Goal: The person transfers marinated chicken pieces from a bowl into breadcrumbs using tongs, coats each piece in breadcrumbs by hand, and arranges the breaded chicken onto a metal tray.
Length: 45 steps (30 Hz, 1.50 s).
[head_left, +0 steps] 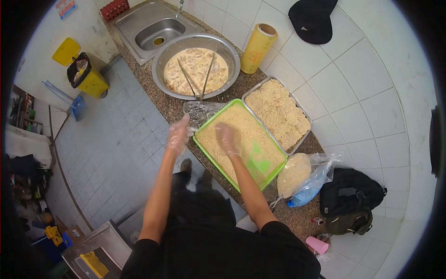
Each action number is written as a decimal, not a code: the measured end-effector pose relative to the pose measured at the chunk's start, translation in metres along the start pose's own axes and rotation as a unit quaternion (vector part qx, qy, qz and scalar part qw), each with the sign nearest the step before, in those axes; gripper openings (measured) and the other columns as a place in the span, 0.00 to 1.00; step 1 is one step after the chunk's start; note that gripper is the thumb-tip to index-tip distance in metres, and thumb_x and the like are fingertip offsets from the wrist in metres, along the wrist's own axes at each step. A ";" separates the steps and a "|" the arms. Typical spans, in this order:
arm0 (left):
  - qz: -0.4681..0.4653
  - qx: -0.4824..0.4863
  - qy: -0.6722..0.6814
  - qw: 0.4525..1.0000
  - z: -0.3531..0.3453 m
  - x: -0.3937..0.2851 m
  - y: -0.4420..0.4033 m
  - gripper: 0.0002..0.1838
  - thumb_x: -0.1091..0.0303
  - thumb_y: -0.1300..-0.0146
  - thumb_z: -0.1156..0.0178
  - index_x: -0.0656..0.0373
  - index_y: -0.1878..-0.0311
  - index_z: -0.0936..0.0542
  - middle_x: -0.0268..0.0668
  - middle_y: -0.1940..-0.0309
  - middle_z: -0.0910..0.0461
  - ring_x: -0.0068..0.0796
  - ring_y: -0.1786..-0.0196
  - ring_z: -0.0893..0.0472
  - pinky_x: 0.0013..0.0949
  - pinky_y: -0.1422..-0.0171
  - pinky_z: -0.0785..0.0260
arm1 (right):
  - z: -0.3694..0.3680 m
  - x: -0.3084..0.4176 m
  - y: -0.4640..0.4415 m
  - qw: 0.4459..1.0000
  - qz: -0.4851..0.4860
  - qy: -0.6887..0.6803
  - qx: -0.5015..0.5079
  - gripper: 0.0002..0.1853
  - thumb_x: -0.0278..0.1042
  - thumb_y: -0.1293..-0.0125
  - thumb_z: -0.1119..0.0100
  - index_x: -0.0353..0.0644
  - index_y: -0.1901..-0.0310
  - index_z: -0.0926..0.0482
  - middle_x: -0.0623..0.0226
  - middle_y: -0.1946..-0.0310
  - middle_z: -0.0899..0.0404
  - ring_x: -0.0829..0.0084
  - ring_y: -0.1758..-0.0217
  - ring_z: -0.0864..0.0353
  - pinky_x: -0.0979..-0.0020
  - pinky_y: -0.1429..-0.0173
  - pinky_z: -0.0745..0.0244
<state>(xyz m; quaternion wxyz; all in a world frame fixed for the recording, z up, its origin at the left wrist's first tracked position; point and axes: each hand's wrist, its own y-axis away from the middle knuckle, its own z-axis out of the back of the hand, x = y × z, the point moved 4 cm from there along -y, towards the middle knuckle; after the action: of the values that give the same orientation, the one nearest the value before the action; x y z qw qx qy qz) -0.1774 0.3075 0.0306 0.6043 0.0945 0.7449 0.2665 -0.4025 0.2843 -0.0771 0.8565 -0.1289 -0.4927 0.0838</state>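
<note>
My right hand (pixel 226 138), in a clear plastic glove, is down in the pale crumbs (pixel 248 128) that fill a green tray (pixel 213 166). Its fingertips are hidden in the crumbs, so I cannot tell what they hold. Just outside the tray's left edge is my left hand (pixel 178 133), also gloved, with fingers stretched out and nothing visible in them. Beyond the tray, a large metal bowl (pixel 159 80) holds pieces in creamy liquid, with tongs (pixel 204 76) resting in it. Crumb-coated pieces (pixel 276 111) fill a metal tray (pixel 306 136) to the right.
A sink (pixel 160 33) lies past the bowl. Near the wall stands a yellow roll of wrap (pixel 258 50). Bags of crumbs (pixel 294 173) and blue material (pixel 307 188), a black bag (pixel 346 190) and a pink cup (pixel 317 244) are on the counter's right. A yellow bin (pixel 91 81) stands on the floor.
</note>
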 end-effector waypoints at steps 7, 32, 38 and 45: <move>0.003 -0.036 0.010 0.999 0.035 -0.002 0.010 0.25 0.41 0.29 0.33 0.47 0.75 0.26 0.23 0.81 0.34 0.17 0.81 0.39 0.29 0.78 0.51 | 0.024 -0.033 -0.036 0.994 -0.026 0.106 0.023 0.13 0.33 0.35 0.34 0.37 0.52 0.12 0.48 0.55 0.13 0.49 0.48 0.14 0.55 0.40 0.21; 0.032 0.008 0.032 0.999 0.016 0.019 0.014 0.26 0.42 0.29 0.33 0.48 0.75 0.27 0.24 0.83 0.32 0.18 0.83 0.38 0.29 0.80 0.50 | 0.014 -0.018 0.021 0.986 0.135 0.062 0.070 0.15 0.41 0.32 0.34 0.44 0.49 0.13 0.54 0.53 0.12 0.48 0.45 0.15 0.50 0.35 0.23; 0.034 0.016 0.010 0.999 -0.001 0.025 0.008 0.25 0.44 0.27 0.33 0.50 0.74 0.26 0.26 0.80 0.28 0.17 0.82 0.35 0.27 0.79 0.45 | 0.027 0.004 -0.007 0.932 -0.280 -0.172 0.156 0.10 0.37 0.31 0.36 0.42 0.55 0.12 0.51 0.62 0.12 0.51 0.56 0.12 0.54 0.45 0.19; 0.045 0.024 0.035 0.998 -0.007 0.024 0.002 0.22 0.47 0.26 0.34 0.52 0.71 0.23 0.26 0.78 0.26 0.17 0.79 0.30 0.24 0.77 0.41 | -0.045 0.001 0.008 0.994 0.044 0.072 0.070 0.10 0.37 0.35 0.29 0.40 0.60 0.12 0.55 0.60 0.10 0.61 0.60 0.12 0.59 0.49 0.17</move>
<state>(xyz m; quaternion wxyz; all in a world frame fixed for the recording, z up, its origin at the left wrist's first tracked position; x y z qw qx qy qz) -0.1903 0.3181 0.0121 0.5626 0.1328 0.7671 0.2783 -0.3629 0.2863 -0.1008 0.8922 -0.0963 -0.4162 0.1464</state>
